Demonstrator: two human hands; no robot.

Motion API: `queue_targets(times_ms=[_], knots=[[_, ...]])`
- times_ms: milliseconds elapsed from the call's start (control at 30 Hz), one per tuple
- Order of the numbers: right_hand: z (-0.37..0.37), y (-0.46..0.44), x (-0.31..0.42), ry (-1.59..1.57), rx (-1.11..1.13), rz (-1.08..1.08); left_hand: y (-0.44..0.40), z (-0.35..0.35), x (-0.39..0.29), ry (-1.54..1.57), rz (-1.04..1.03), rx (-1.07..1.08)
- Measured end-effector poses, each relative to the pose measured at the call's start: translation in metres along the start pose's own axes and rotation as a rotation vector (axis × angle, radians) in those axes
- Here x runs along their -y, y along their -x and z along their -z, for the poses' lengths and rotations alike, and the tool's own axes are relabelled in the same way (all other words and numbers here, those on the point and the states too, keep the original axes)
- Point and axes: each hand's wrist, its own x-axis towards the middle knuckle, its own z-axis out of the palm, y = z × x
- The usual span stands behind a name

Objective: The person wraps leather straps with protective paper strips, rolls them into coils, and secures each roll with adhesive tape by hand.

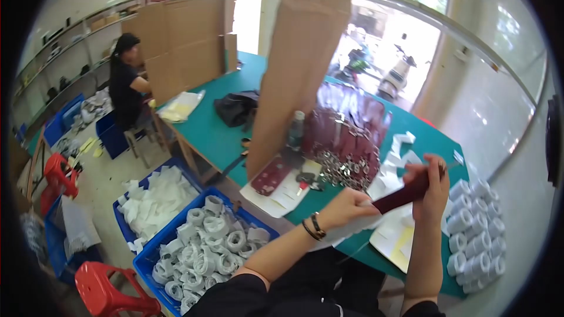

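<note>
A dark red strip stretches between my two hands above the green table. My left hand, with dark bracelets at the wrist, is closed on its near end, where white material also shows. My right hand is raised, its fingers wrapped round the far end. White strips lie just beyond my hands. A pile of shiny metal pieces sits on a dark red plastic bag. White sheets with yellow patches lie below my right hand.
White rolls are stacked at the right. Blue bins hold white rolls and white cloth. Cardboard stands upright on the table. A bottle, a red stool and a seated person are also in view.
</note>
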Motion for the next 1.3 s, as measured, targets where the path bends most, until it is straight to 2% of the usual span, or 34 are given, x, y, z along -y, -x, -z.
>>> queue_targets(times_ms=[67, 200, 367, 500, 567, 600, 667, 733, 800, 833, 933, 1067, 1100, 1200, 1300], knots=[[-0.016, 0.013, -0.007, 0.009, 0.034, -0.028, -0.001, -0.006, -0.004, 0.115, -0.087, 0.033], [-0.021, 0.033, -0.033, 0.220, 0.236, -0.016, 0.008, -0.010, -0.033, 0.273, -0.152, 0.040], [-0.009, 0.044, -0.041, 0.171, 0.270, -0.068, -0.001, -0.023, -0.003, 0.289, -0.167, -0.022], [0.001, 0.047, -0.032, 0.396, 0.155, 0.026, -0.005, -0.017, 0.002, 0.115, -0.020, 0.062], [0.005, 0.042, -0.024, 0.737, 0.058, 0.198, -0.005, -0.016, 0.004, -0.016, -0.017, -0.006], [0.006, 0.041, -0.022, 0.754, 0.049, 0.179, -0.008, -0.020, 0.006, -0.071, -0.016, -0.018], [0.011, 0.043, -0.013, 0.801, 0.166, 0.117, 0.001, -0.025, -0.009, -0.073, -0.064, -0.114], [0.017, 0.043, -0.007, 0.752, 0.256, 0.395, 0.006, -0.029, -0.010, -0.136, -0.083, -0.160], [0.026, 0.041, 0.007, 0.763, 0.357, 0.576, 0.010, -0.029, -0.007, -0.111, -0.035, -0.118], [0.033, 0.046, 0.013, 0.798, 0.339, 0.553, 0.011, -0.034, -0.005, -0.084, -0.028, -0.085], [0.040, 0.049, 0.019, 0.719, 0.572, 0.494, 0.013, -0.035, -0.004, -0.144, -0.231, -0.142], [0.040, 0.062, 0.021, 0.662, 0.558, 0.315, 0.014, -0.040, -0.004, -0.214, -0.325, -0.089], [0.041, 0.063, 0.021, 0.670, 0.551, 0.305, 0.015, -0.043, -0.004, -0.203, -0.320, -0.080], [0.041, 0.065, 0.019, 0.733, 0.439, 0.020, 0.017, -0.050, -0.004, -0.240, -0.313, 0.011], [0.042, 0.063, 0.008, 0.670, 0.359, -0.068, 0.015, -0.054, -0.002, -0.147, -0.222, 0.020]])
